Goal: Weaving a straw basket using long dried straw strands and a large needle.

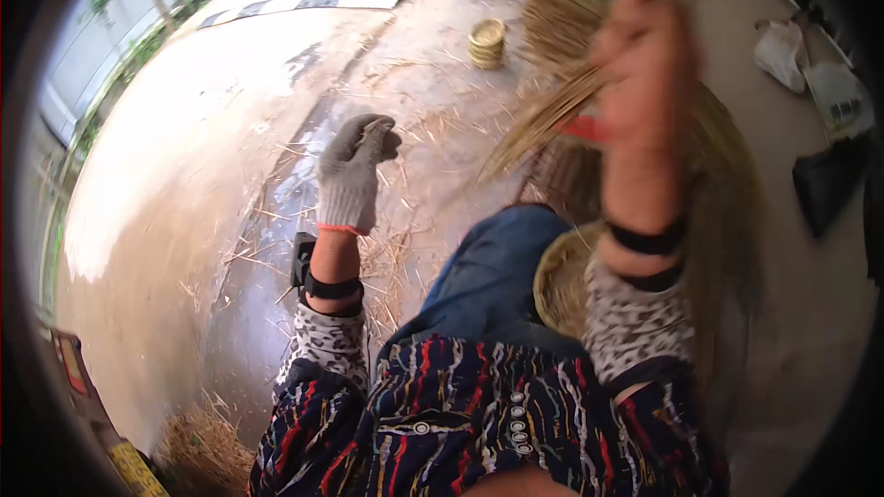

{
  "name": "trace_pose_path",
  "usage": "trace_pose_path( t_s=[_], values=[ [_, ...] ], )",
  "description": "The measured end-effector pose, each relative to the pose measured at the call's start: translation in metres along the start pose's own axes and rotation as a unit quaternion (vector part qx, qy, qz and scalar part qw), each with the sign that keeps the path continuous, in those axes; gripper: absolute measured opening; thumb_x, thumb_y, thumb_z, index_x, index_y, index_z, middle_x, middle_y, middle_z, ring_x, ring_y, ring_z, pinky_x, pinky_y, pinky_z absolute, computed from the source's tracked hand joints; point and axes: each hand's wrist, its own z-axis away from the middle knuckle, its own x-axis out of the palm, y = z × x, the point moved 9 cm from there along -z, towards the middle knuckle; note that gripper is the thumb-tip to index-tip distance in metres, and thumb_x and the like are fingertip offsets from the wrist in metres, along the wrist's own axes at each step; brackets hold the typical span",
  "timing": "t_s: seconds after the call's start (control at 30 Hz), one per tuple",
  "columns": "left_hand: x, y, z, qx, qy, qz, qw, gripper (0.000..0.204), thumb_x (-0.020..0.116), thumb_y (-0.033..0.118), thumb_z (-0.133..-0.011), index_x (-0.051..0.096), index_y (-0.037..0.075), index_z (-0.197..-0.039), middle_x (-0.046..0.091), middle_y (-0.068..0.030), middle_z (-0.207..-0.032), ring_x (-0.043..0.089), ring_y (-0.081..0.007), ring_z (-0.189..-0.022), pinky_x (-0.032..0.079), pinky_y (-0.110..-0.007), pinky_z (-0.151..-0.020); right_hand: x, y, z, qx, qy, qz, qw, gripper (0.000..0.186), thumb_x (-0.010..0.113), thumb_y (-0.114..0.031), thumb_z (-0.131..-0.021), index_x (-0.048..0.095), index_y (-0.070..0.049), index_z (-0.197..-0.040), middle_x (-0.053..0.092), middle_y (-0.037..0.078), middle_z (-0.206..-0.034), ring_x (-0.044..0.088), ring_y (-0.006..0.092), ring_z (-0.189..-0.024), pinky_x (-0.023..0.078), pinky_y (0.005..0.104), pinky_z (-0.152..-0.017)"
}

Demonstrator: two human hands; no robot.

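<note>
Bare concrete floor [184,156] lay open at left, left hand [354,170] in grey knit glove raised, fingers curled shut on nothing, blurred bare right hand [645,60] lifted high, fingers gripping bundle of long dry straw stalks [543,120], round woven straw basket [557,281] below beside knee.

The right hand [645,60] and its straw bundle [552,115] are motion-blurred.

Grey knit glove [352,175], tan straw bundle [552,115], leopard-print sleeves [631,317].
</note>
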Motion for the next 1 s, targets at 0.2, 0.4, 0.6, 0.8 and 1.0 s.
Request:
trace_pose_path(
  t_s=[0.2,0.4,0.6,0.8,1.0],
  values=[
    [0.070,0.008,0.024,-0.015,-0.142,-0.069,0.987,0.016,0.059,0.014,-0.097,0.067,0.001,-0.102,0.065,-0.0038,-0.075,0.058,-0.0098,-0.068,0.046,-0.024,-0.061,-0.155,-0.207,0.031,-0.383,0.197,0.715,0.551,0.017,0.059,-0.012,-0.088,0.065,-0.006,-0.103,0.064,0.010,-0.080,0.059,0.0225,-0.063,0.048,0.0349,-0.059],
    [0.161,0.012,0.048,0.040,-0.296,-0.105,0.948,0.019,0.057,0.004,-0.094,0.066,0.002,-0.111,0.067,-0.0055,-0.092,0.061,-0.0112,-0.081,0.050,-0.026,-0.071,-0.223,-0.102,0.087,-0.058,-0.093,0.674,0.730,0.012,0.058,-0.012,-0.093,0.066,-0.005,-0.099,0.064,0.017,-0.083,0.061,0.0356,-0.071,0.050,0.0400,-0.063],
    [0.261,0.077,0.147,0.426,-0.356,-0.276,0.784,0.042,0.066,0.014,-0.083,0.060,0.011,-0.125,0.068,-0.0083,-0.108,0.066,-0.0250,-0.099,0.051,-0.035,-0.085,-0.196,0.034,0.191,0.286,-0.234,0.359,0.857,0.016,0.057,-0.012,-0.097,0.064,0.001,-0.098,0.068,0.006,-0.085,0.062,0.0115,-0.079,0.051,0.0295,-0.075],
    [0.278,0.054,0.187,0.575,-0.361,-0.384,0.625,0.042,0.067,0.024,-0.080,0.059,0.007,-0.117,0.067,-0.0056,-0.096,0.065,-0.0233,-0.090,0.049,-0.036,-0.078,-0.152,0.047,0.209,0.290,-0.256,0.077,0.919,0.031,0.051,-0.026,-0.103,0.063,0.003,-0.107,0.062,-0.002,-0.086,0.055,0.0064,-0.079,0.048,0.0243,-0.071],
    [0.281,0.021,0.180,0.488,-0.447,-0.431,0.613,0.017,0.067,0.027,-0.081,0.061,0.011,-0.080,0.066,-0.0051,-0.080,0.065,-0.0229,-0.079,0.049,-0.036,-0.071,-0.168,0.070,0.241,0.441,-0.254,0.064,0.858,0.028,0.056,-0.024,-0.100,0.062,0.003,-0.100,0.061,0.002,-0.079,0.053,0.0105,-0.074,0.047,0.0279,-0.071]
  ],
)
